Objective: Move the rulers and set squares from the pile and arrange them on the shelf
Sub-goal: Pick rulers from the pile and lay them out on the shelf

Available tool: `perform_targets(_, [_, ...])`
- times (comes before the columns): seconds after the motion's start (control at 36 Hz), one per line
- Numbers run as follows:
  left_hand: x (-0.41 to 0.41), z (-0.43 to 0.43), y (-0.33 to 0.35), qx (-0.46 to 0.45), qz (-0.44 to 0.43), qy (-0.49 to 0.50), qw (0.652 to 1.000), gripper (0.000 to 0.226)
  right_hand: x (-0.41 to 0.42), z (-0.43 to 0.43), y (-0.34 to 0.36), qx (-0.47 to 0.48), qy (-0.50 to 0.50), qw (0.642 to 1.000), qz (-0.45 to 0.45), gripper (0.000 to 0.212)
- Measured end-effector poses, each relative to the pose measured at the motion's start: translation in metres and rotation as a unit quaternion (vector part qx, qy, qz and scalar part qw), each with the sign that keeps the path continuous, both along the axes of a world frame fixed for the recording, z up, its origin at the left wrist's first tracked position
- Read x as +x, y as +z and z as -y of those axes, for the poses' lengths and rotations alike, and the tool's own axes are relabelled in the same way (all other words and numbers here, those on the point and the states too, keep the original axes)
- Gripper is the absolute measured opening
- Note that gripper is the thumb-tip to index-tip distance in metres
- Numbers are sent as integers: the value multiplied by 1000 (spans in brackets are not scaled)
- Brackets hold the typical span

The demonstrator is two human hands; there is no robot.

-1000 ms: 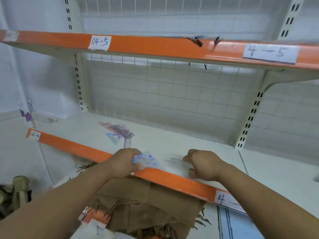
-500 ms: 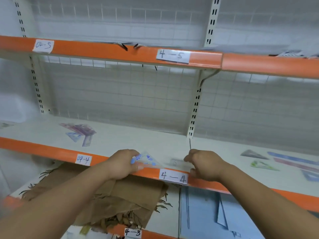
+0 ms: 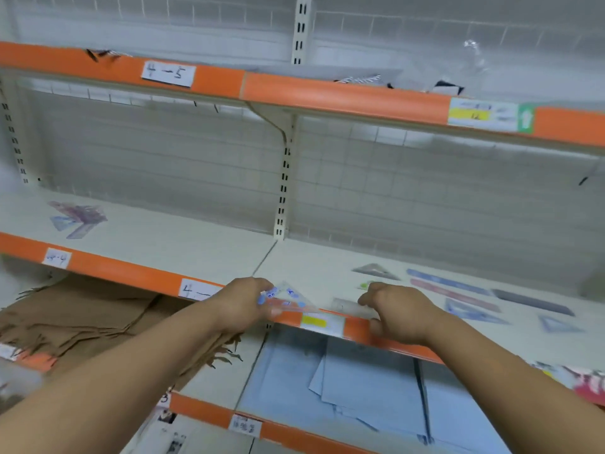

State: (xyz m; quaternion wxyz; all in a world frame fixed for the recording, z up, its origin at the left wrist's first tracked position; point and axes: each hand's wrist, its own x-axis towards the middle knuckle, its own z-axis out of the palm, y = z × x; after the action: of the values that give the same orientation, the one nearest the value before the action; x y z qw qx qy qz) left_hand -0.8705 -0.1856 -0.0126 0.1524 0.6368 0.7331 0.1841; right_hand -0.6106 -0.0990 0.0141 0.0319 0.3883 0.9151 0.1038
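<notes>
Well left of the cream slotted upright post (image 3: pixel 283 191), the mixed pile of pink and blue translucent plastic rulers and set squares (image 3: pixel 77 219) lies on the cream metal shelf (image 3: pixel 183 237). In front of the post, just to its left, the left hand (image 3: pixel 244 304) pinches a clear triangular plastic set square with blue markings (image 3: pixel 288 298) by one corner. To the post's right, the right hand (image 3: pixel 397 311) curls round the end of a clear straight plastic ruler (image 3: pixel 348 308). Both pieces look feather-light, stiff but snappable and slick, so a pinch at an edge or corner probably suits best.
</notes>
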Motion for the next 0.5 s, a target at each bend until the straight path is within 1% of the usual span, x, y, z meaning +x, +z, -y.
perform_targets(0.08, [31,-9,2,-7,0,-10,1000,46,32,-4,2,-5,-14,1000,2,39])
perform_targets(0.22, [64,-29,6,-18,9,-22,1000,53,70,-18,8,-16,-36,999,0,39])
perform_targets(0.39, [88,-65,10,-28,-25,-41,998,61,98,-40,12,-24,-65,998,4,39])
perform_targets(0.5, [102,-95,14,-22,-35,-71,997,62,114,-60,13,-17,-86,996,4,39])
